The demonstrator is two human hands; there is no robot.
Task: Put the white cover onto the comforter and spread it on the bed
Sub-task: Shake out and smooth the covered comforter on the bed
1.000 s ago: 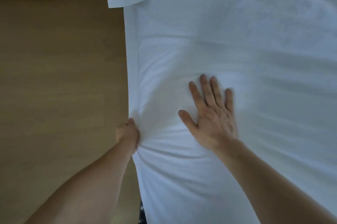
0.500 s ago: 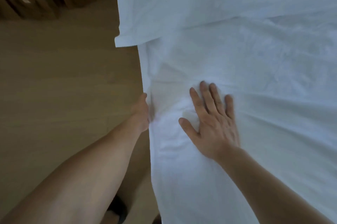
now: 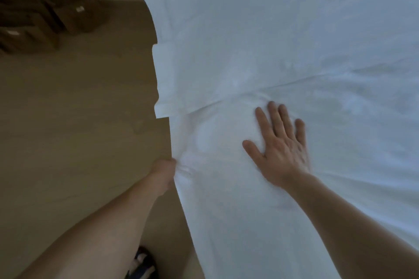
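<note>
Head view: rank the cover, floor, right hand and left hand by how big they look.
1. cover
2. floor
3. right hand
4. left hand; its fingers are hidden in the fabric, so its true size against the right hand is unsure.

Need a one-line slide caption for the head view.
Spreading the white cover: right hand presses flat on it, left hand grips its edge beside the wooden floor.

Dim, cool light is falling over the white cover, leaving it bluish-grey, while the floor toward nine o'clock is sitting in brown gloom. The boxes at ten o'clock are smearing into blur, the right hand is blurring slightly at its wrist edge, and the wide lens is bowing straight edges.
</note>
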